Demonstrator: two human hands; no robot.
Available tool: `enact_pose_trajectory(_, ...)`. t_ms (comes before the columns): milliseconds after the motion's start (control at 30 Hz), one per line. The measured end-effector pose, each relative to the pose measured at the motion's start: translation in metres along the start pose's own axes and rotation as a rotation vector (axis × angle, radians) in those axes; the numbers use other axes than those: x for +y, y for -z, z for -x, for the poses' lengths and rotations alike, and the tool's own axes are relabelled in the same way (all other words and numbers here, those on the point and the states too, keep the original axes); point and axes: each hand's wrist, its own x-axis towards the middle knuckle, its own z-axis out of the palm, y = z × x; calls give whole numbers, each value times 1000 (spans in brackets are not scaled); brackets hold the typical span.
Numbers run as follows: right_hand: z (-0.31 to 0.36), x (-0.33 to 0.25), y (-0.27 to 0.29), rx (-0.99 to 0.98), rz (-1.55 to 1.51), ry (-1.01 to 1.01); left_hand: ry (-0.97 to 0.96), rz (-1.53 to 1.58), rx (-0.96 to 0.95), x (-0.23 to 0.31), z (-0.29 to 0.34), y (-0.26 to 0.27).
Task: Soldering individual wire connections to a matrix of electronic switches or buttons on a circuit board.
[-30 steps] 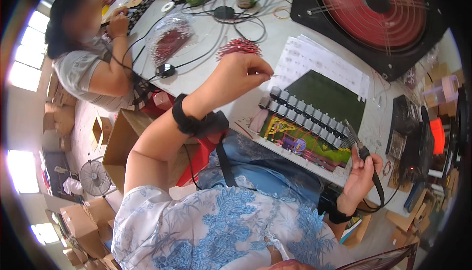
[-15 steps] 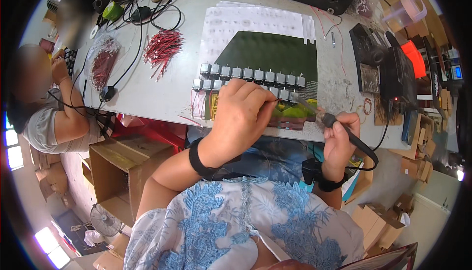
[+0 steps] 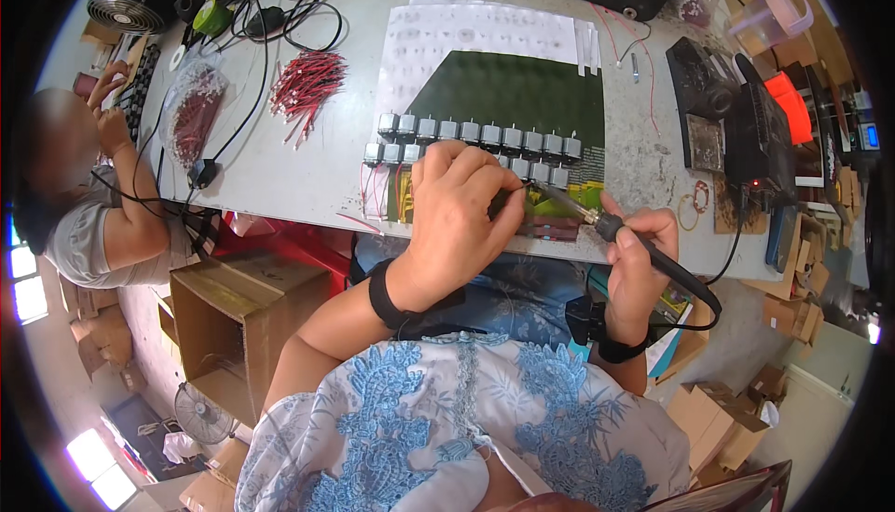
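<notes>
Two rows of small silver motors lie on a dark green sheet, a far row (image 3: 489,136) and a near row (image 3: 540,172). Over the near row bends my left hand (image 3: 459,214), thumb and fingers pinched together; what they hold is too small to make out. In my right hand (image 3: 641,269) is a soldering iron (image 3: 608,225), gripped by its dark handle. Its metal tip points left, close to my left fingertips and the near motors; whether it touches anything I cannot tell. Red wires hang from motors at the near row's left end.
White paper (image 3: 485,22) lies under the green sheet. To the left are a bundle of red wires (image 3: 309,88) and a plastic bag of wires (image 3: 194,116). A black soldering station (image 3: 760,144) stands right. Another person (image 3: 89,195) sits at the left; a cardboard box (image 3: 252,316) stands below the table.
The soldering iron has moved slightly left, bringing its tip nearer my left fingertips. My left hand stays over the near row, still pinched.
</notes>
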Motion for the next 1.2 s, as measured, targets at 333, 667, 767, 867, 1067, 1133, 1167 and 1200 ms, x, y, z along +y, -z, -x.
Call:
enact_pose_trajectory(333, -1, -2, -1, 7, 38, -19, -6, -30, -16, 2, -4, 2)
enact_pose_trajectory(667, -1, -3, -2, 23, 24, -19, 9, -25, -45, 2, -5, 4)
enact_pose_trajectory(767, -2, -3, -2, 27, 6, -17, 14, -25, -52, 2, -5, 4)
enact_pose_trajectory(867, -2, -3, -2, 38, 0, -18, 14, -27, -58, 3, -5, 5)
enact_pose_trajectory(1067, -1, -4, -3, 26, 77, -41, 9, -37, -65, 3, -6, 5)
enact_pose_trajectory(1133, -1, -2, -1, -10, 70, -20, 8, -40, -68, 3, -6, 5)
enact_pose_trajectory(1167, -1, -2, -1, -10, 70, -20, 5, -39, -67, 3, -6, 6)
enact_pose_trajectory(1200, -1, -3, -1, 11, 53, -23, 2, -39, -65, 3, -6, 6)
